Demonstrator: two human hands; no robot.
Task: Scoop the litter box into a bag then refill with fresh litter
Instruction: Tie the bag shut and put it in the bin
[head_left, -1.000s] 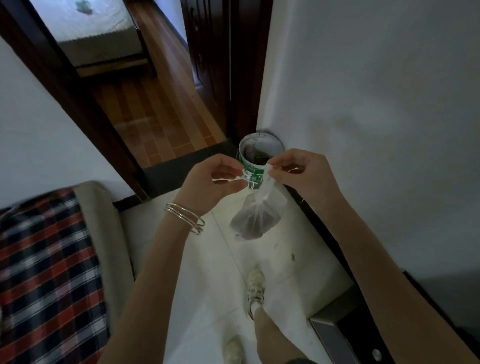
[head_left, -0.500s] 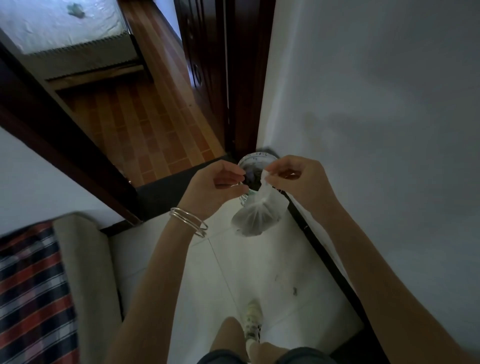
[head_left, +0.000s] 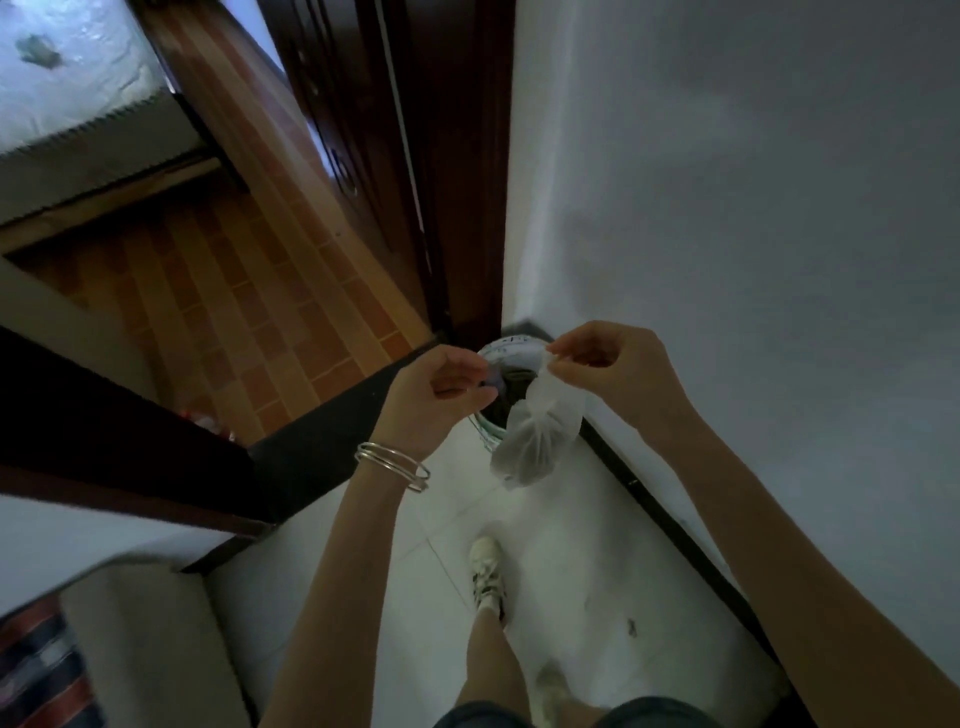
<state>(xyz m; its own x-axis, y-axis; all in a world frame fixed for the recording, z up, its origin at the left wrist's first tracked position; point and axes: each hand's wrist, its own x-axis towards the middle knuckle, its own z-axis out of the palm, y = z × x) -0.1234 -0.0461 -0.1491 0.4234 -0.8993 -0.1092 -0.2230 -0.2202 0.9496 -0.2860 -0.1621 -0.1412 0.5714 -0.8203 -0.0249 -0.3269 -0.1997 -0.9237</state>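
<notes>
A small translucent plastic bag with dark clumps in its bottom hangs from my right hand, which pinches its gathered neck. My left hand, with silver bangles on the wrist, has its fingers closed close to the bag's top, pinching a thin bit of plastic. Both hands hover over a round white bucket with green print that stands on the floor in the corner by the wall. The bag hides part of the bucket's rim. No litter box is in view.
A white wall runs along the right with a dark skirting. A dark wooden door frame opens onto a brick-patterned floor and a bed. A beige cushion edge with plaid fabric is at lower left. My sneaker steps on white tiles.
I have walked closer to the bucket; the doorway and the bucket sit nearer and the plaid furniture has slid out to the lower left. Both hands keep hold of the bag's top.
</notes>
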